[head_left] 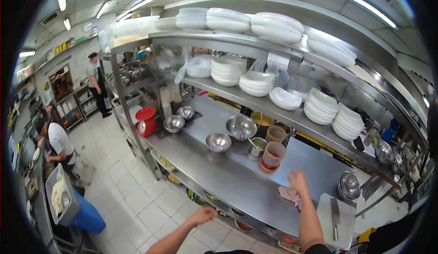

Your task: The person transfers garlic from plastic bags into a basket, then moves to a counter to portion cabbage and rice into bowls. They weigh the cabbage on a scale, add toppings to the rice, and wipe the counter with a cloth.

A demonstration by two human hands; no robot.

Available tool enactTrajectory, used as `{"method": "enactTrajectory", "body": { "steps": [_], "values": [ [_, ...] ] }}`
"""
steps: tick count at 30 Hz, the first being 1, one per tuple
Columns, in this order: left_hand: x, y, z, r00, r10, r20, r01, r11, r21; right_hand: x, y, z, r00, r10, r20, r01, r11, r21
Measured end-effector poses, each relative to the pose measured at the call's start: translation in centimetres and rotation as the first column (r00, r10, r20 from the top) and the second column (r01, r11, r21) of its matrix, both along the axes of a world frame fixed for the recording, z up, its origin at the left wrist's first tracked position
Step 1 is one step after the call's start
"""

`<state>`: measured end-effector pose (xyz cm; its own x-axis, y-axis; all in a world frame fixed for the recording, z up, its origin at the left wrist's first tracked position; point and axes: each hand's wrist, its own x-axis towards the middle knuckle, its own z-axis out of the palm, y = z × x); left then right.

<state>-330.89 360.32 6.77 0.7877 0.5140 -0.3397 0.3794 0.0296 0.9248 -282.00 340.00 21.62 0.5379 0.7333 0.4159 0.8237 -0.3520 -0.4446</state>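
- Both hands are bare and hold nothing: the right hand (297, 181) hovers with fingers loosely spread over the steel counter (237, 181), while the left hand (203, 215) hangs off the counter's front edge above the tiled floor (132, 194), fingers loosely curled.
- Just at 6 o'clock of the right hand lies a pink cloth (290, 194), crumpled flat on the counter, not touched; it is the thing nearest that hand.
- At 10 o'clock of the right hand stands a clear tub (273, 156) on an orange lid, with a second tub (276, 134) and a yellow-filled container (262, 119) behind it, grouped close, seemingly so they stay within reach.
- At 4 o'clock of the right hand a white cutting board (325, 215) lies at the counter's end with a cleaver (335, 210) resting flat on it, blade down on the board, probably so it cannot slide.
- At 3 o'clock sits a steel bowl stack (349, 185) near the board.
- Further along, toward 10 and 11 o'clock, loose steel mixing bowls (241, 127) are spread upright on the counter, well apart from each other, and a red kitchen scale (146, 121) stands at the far end.
- Overhead, at 12 o'clock, shelves carry stacks of white plates (319, 106), nested to save room.
- Two other people (57, 140) work well apart at 9 o'clock, across the aisle.
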Motion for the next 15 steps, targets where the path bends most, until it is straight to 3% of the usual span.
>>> {"method": "enactTrajectory", "body": {
  "steps": [1,2,4,5,7,10,13,15],
  "values": [
    [1.8,3.9,3.6,0.997,0.012,0.074,-0.019,0.996,0.089,-1.6,3.0,5.1,0.974,0.12,-0.193,-0.098,0.988,0.121],
    [4.3,7.2,9.0,0.998,0.037,0.048,-0.04,0.997,0.073,-4.7,6.0,11.2,0.904,0.257,-0.343,-0.156,0.942,0.296],
    [10.0,12.1,19.2,0.886,-0.098,0.452,-0.069,0.938,0.338,-8.6,11.1,20.9,0.749,0.513,-0.419,-0.182,0.767,0.615],
    [12.0,13.1,26.8,0.903,-0.119,0.412,-0.018,0.95,0.313,-10.2,13.6,25.0,0.683,0.612,-0.398,-0.127,0.637,0.761],
    [17.1,14.7,36.2,0.733,-0.031,0.679,-0.073,0.99,0.124,-9.5,18.5,29.8,0.639,0.671,-0.375,-0.004,0.491,0.871],
    [22.7,17.3,46.2,0.651,0.009,0.759,-0.133,0.986,0.102,-7.6,24.0,34.3,0.597,0.675,-0.434,0.129,0.454,0.882],
    [27.8,19.4,52.0,0.645,0.088,0.759,-0.171,0.985,0.031,-5.7,27.1,35.5,0.561,0.746,-0.359,0.09,0.376,0.922],
    [31.0,20.7,53.1,0.638,0.128,0.76,-0.172,0.985,-0.022,-5.1,28.3,35.3,0.571,0.754,-0.325,0.075,0.346,0.935]
  ]
}}
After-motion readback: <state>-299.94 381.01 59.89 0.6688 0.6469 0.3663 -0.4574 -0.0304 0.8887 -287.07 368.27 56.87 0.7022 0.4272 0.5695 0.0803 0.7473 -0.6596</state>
